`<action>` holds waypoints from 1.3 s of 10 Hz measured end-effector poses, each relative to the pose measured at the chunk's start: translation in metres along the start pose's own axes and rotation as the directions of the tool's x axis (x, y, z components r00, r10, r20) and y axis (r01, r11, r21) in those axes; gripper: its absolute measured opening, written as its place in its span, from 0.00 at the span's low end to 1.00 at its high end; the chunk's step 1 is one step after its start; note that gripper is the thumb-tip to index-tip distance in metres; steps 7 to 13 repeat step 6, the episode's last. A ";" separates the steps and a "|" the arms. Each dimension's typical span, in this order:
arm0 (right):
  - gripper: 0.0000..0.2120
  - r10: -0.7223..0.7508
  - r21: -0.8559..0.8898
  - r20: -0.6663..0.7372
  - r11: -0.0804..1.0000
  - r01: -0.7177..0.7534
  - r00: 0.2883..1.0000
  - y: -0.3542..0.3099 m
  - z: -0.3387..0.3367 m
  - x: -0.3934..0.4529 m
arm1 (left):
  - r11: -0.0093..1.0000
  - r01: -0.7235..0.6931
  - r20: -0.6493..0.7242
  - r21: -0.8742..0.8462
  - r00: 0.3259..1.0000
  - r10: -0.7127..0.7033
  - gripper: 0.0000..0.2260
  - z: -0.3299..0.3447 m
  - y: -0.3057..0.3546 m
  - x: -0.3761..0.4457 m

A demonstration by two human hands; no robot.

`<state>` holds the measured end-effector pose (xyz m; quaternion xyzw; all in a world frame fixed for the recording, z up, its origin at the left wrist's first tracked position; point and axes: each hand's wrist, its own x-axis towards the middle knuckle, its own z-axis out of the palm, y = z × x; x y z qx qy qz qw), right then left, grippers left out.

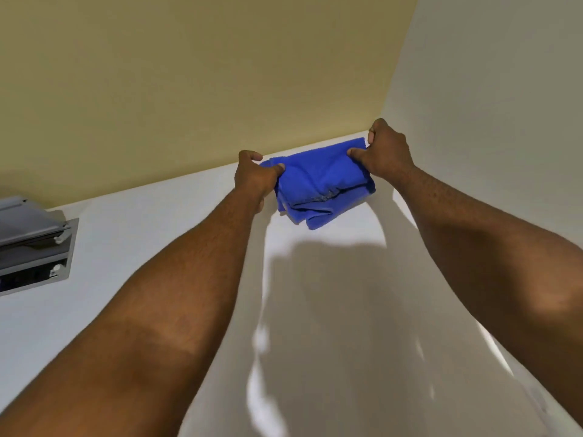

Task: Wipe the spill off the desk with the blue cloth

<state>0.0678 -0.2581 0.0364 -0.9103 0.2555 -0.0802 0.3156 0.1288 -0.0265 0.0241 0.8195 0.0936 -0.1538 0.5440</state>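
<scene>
A folded blue cloth (pixel 321 181) lies on the white desk (pixel 331 294) at its far edge, close to the corner where a yellow wall meets a white wall. My left hand (pixel 254 178) pinches the cloth's left end. Its right end is pinched by my right hand (pixel 383 152). Both arms stretch forward across the desk. The cloth's lower folds hang loose toward me. I cannot make out any spill on the desk; light patches and arm shadows cover the surface.
A grey cable box (pixel 34 244) with a raised lid is set into the desk at the left edge. The yellow wall (pixel 189 89) rises behind the desk and a white wall (pixel 489 105) closes the right side.
</scene>
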 end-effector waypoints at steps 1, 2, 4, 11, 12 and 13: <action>0.09 -0.078 -0.201 0.075 0.975 0.092 0.994 0.002 0.019 -0.004 | 0.801 -0.282 0.055 0.528 0.953 0.299 0.16 0.015 -0.028 0.000; 0.10 -0.249 -0.374 0.125 0.885 0.278 0.960 0.008 0.033 -0.013 | 0.482 -0.459 0.245 0.746 0.863 0.442 0.20 0.024 -0.041 -0.007; 0.24 -0.186 -0.492 0.391 0.785 0.375 0.902 0.026 0.059 -0.035 | 0.334 -0.483 0.451 0.809 0.876 0.173 0.29 0.039 -0.054 -0.012; 0.28 -0.116 -0.449 0.430 0.833 0.324 0.895 0.008 0.042 -0.026 | 0.358 -0.523 0.474 0.773 0.852 0.221 0.30 0.027 -0.020 -0.017; 0.28 -0.116 -0.449 0.430 0.833 0.324 0.895 0.008 0.042 -0.026 | 0.358 -0.523 0.474 0.773 0.852 0.221 0.30 0.027 -0.020 -0.017; 0.28 -0.116 -0.449 0.430 0.833 0.324 0.895 0.008 0.042 -0.026 | 0.358 -0.523 0.474 0.773 0.852 0.221 0.30 0.027 -0.020 -0.017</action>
